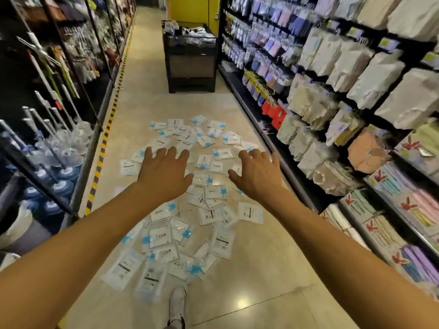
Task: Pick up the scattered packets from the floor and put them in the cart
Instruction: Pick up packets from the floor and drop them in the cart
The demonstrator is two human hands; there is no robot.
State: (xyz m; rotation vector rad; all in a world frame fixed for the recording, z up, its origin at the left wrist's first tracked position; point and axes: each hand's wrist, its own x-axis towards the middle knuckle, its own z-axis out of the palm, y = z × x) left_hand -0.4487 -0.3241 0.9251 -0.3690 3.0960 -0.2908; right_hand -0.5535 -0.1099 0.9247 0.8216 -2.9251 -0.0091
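Note:
Several clear packets (161, 236) with white labels and blue tabs lie scattered over the beige aisle floor, from near my foot to about mid-aisle. My left hand (164, 173) and my right hand (257, 173) are both stretched out above the pile, palms down, fingers spread and holding nothing. A black cart (191, 67) stands farther down the aisle beyond the packets, with some bagged items showing in its top.
Shelving with hanging goods lines the right side (332, 96). A rack of mops and brushes (47, 119) runs along the left, edged by a yellow-and-black floor stripe (104, 148). My white shoe (177, 307) stands just before the pile.

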